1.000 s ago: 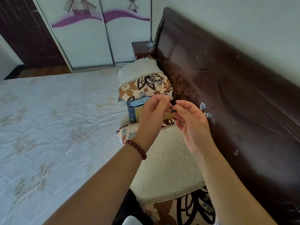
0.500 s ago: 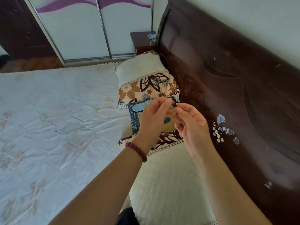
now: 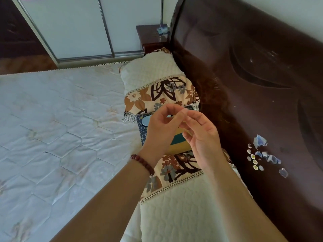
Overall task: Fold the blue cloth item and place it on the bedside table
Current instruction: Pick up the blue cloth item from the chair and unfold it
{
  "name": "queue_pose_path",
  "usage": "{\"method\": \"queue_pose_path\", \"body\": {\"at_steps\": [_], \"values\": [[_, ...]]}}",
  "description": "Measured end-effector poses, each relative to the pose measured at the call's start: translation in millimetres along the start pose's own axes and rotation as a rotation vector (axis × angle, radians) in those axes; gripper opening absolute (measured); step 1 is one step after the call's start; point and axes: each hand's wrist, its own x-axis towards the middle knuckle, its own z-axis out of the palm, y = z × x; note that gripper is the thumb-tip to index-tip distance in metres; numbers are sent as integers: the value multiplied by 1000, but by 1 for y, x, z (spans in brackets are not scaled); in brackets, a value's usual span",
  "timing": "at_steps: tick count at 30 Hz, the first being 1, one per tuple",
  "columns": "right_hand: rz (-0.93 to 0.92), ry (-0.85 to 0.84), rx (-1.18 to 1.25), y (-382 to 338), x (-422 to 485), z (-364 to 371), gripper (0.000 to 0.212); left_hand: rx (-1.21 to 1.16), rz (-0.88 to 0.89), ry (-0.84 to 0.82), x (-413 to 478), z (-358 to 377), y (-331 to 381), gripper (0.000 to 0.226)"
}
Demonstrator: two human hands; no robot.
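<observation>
The blue cloth item (image 3: 141,127) lies flat on the bed between two pillows; it is dark blue and checked, with yellow and teal patches and a pale blue oval. My hands hide most of it. My left hand (image 3: 160,131), with a bead bracelet on the wrist, and my right hand (image 3: 201,138) hover above it, loosely curled, fingertips meeting. Neither hand shows anything held. The dark wooden bedside table (image 3: 150,34) stands beyond the far pillow, next to the headboard.
A floral and cream pillow (image 3: 153,79) lies behind the cloth and another (image 3: 183,206) in front. The dark headboard (image 3: 253,84) with torn stickers (image 3: 262,154) runs along the right. A quilted mattress (image 3: 61,128) spreads left. A small pale object (image 3: 162,29) sits on the bedside table; sliding wardrobe doors (image 3: 87,23) stand behind.
The view has tilted down and moved closer to the pillows. Both hands stay together above the cloth, fingertips still touching.
</observation>
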Motion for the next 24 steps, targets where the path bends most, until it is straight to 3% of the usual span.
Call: {"method": "queue_pose_path", "body": {"at_steps": [3, 8, 24], "values": [[-11, 30, -7, 17, 23, 2, 26, 13, 4, -3, 17, -8, -22, 5], [-41, 94, 22, 50, 62, 2, 7, 5, -19, -8, 45, -23, -59, 10], [30, 190, -8, 148, 168, -13, 9, 1, -142, 112, 114, -59, -173, 11]]}}
